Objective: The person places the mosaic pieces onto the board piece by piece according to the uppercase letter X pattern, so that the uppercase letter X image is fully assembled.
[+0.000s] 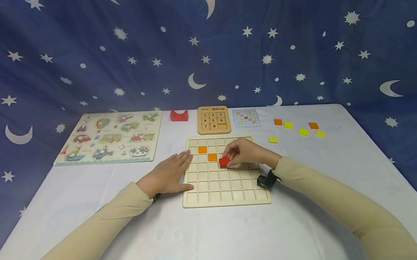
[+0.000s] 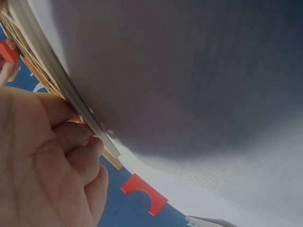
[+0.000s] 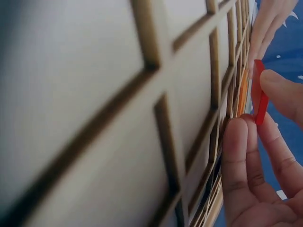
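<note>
Pinching a red tile [image 1: 223,162] between fingers and thumb, the right hand [image 1: 245,150] holds it over the gridded wooden board [image 1: 226,198], near the lower right of the 2 orange tiles [image 1: 212,157] that lie in cells there. The right wrist view shows the tile on its thin side, just off the surface, with fingertips close to the grid; exactly which cell is under it, I cannot tell. The left hand [image 1: 168,175] lies at the board's left edge, its fingers fairly straight and close together, its thumb spread well apart from them. That seems a sound brace: light, steady pressure there should stop the board from sliding while the other hand works. For a clean placement, the tile probably wants turning until its sides run parallel to the raised ridges, then 1 edge lowered against a ridge before the rest is laid flat. Fingertips under the tile would best slip out late, and a gentle press on the middle should seat it. Letting go while it is tilted could leave a corner riding on a ridge. The wrist should also stay high enough to avoid nudging the orange tiles. The small pattern card [image 1: 246,118] behind the board offers a check on position.
</note>
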A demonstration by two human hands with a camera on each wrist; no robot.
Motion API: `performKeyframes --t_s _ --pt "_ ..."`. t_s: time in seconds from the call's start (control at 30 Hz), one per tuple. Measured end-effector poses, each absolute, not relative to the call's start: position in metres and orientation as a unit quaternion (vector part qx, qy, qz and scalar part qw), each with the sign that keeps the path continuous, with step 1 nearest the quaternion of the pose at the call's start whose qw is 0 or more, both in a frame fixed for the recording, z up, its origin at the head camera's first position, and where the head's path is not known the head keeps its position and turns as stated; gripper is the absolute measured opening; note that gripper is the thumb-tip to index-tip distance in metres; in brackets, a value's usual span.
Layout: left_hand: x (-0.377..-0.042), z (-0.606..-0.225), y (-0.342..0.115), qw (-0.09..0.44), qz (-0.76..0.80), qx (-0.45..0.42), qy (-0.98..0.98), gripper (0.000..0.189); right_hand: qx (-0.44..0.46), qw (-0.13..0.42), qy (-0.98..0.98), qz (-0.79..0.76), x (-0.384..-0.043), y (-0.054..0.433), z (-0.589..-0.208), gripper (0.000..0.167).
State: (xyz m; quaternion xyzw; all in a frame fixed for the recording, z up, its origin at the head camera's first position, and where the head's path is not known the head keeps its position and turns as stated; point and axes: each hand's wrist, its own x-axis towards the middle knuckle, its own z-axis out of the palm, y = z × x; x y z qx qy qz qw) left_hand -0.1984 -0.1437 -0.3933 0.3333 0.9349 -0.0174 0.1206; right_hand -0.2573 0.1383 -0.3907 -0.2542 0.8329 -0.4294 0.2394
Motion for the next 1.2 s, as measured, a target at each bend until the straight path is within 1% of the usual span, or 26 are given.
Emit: performKeyframes --t_s 0.23,0.5,0.73,1.2 --pt "-0.1993 -0.3941 -0.1435 0.119 -0.017 0.334 0.935 0.093 -0.261 0.24 0.845 -0.4 -0.2608 0.1342 -0.393 0.022" --pt "-0.1995 -0.3924 -0.1428 0.125 -0.026 0.329 0.936 0.094 -0.255 0.248 0.851 -0.387 -0.2608 0.1323 -0.3911 0.023" --pt "-0.1973 -0.3905 -0.1429 0.111 -0.022 0.341 0.933 0.093 -0.257 0.255 0.849 -0.385 -0.2584 0.1325 -0.3879 0.025" --pt "-0.1963 -0.3914 -0.1426 0.112 -0.017 0.337 0.935 0.093 -0.244 0.254 0.863 -0.362 -0.2588 0.1278 -0.3909 0.024"
